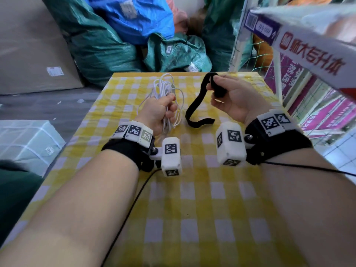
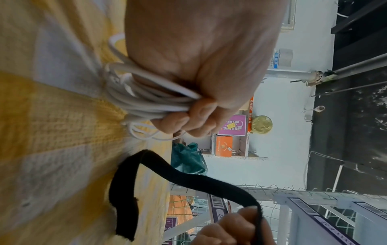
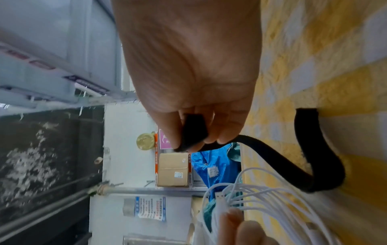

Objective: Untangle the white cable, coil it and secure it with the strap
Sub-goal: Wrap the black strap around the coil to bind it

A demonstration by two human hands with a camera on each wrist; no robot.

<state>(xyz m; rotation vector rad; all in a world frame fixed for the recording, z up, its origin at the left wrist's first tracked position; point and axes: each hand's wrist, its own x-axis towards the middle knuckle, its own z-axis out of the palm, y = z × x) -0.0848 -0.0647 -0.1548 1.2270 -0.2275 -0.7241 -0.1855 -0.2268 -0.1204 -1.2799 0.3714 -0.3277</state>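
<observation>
My left hand point(image 1: 163, 110) grips the white cable point(image 1: 165, 87), gathered into a loose bundle of loops that stick out above and below the fist. The left wrist view shows the strands point(image 2: 146, 99) squeezed between curled fingers and palm. To the right, my right hand point(image 1: 227, 95) pinches one end of the black strap point(image 1: 194, 105). The strap hangs in a curve and its free end lies on the yellow checked tablecloth point(image 1: 192, 189). In the right wrist view the strap point(image 3: 293, 162) runs from my fingertips down to the cloth, with the cable loops point(image 3: 261, 199) close beside it.
The small table ends just beyond my hands. Green and blue sacks point(image 1: 134, 35) are piled behind it. A shelf rack with a white box point(image 1: 308, 35) stands at the right, and a wrapped package point(image 1: 25, 143) lies on the floor at the left.
</observation>
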